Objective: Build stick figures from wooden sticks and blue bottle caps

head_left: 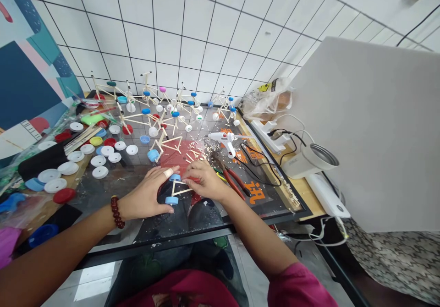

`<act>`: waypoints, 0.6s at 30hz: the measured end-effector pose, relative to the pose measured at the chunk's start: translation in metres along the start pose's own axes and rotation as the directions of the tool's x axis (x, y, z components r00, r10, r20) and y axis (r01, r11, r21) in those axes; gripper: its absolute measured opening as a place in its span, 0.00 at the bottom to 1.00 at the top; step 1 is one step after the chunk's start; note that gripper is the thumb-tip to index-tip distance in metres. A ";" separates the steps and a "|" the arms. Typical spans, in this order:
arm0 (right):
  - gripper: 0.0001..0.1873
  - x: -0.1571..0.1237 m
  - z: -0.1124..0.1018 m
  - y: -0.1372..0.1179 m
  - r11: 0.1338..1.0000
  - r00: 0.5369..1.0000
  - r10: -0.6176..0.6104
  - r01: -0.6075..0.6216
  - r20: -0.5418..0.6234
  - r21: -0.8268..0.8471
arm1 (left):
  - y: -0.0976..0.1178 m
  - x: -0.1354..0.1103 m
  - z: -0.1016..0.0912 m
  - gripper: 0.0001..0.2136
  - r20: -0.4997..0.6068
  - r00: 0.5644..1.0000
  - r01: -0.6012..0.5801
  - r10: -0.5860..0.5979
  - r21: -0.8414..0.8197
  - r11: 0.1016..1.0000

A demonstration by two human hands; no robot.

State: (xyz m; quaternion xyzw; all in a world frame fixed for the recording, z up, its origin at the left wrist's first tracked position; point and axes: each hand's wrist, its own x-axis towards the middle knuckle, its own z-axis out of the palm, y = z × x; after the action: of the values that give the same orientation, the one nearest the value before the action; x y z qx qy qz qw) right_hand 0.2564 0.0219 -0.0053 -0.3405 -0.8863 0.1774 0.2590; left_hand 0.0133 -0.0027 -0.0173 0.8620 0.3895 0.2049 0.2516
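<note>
Near the front edge of the dark tabletop lies a small wooden stick frame (181, 191) with a light blue bottle cap (172, 200) at its near corner and another blue cap (175, 177) at its far corner. My left hand (148, 194) rests to the left of it, fingers and thumb spread around the capped side. A white band wraps one finger. My right hand (205, 181) pinches the frame's right part between thumb and fingers, which hide that end. Just beyond stands a larger stick model (165, 143) with a blue cap.
Several stick-and-cap models (175, 114) line the back by the tiled wall. Loose caps (100, 172) and a bundle of sticks (82, 138) lie left. A white glue gun (225, 141), red-handled pliers (233, 182) and wood scraps (202, 149) are right. A power strip (270, 135) sits further right.
</note>
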 end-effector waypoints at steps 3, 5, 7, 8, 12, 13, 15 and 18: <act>0.05 0.001 -0.001 -0.002 1.000 1.000 0.004 -0.004 -0.014 0.022 | 0.000 0.000 0.000 0.47 0.000 1.000 -0.009 0.009 0.007 1.000; 0.04 0.001 -0.001 -0.001 0.999 0.999 0.028 -0.027 -0.023 0.020 | 0.000 0.000 0.000 0.47 -0.002 1.000 -0.013 0.013 0.011 1.000; 0.04 0.000 -0.002 0.001 0.998 0.997 0.054 -0.053 -0.046 0.017 | 0.000 0.000 0.000 0.47 -0.002 1.000 -0.009 0.010 0.016 1.000; 0.04 -0.001 -0.004 0.004 0.998 0.995 0.068 -0.066 -0.076 0.023 | 0.000 0.000 0.000 0.47 -0.001 1.000 -0.005 0.005 0.017 1.000; 0.10 -0.006 -0.018 0.014 0.979 0.899 0.201 -0.165 -0.389 0.123 | 0.000 0.001 -0.001 0.46 0.011 1.000 0.003 -0.003 0.013 1.000; 0.13 -0.007 -0.021 0.017 0.967 0.836 0.251 -0.196 -0.489 0.161 | 0.000 0.001 -0.001 0.46 0.010 1.000 0.002 -0.002 0.008 1.000; 0.17 -0.009 -0.026 0.019 0.950 0.740 0.312 -0.224 -0.596 0.218 | -0.001 0.001 0.000 0.47 0.003 1.000 0.000 0.000 -0.001 1.000; 0.12 -0.008 -0.022 0.018 0.964 0.835 0.247 -0.162 -0.491 0.209 | -0.001 0.001 0.001 0.48 -0.001 1.000 0.003 -0.003 -0.007 1.000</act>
State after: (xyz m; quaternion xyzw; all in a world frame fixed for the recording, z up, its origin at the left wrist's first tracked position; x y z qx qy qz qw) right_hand 0.2837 0.0326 0.0011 -0.4465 -0.7266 0.1770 0.4913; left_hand 0.0136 -0.0018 -0.0184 0.8604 0.3904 0.2061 0.2546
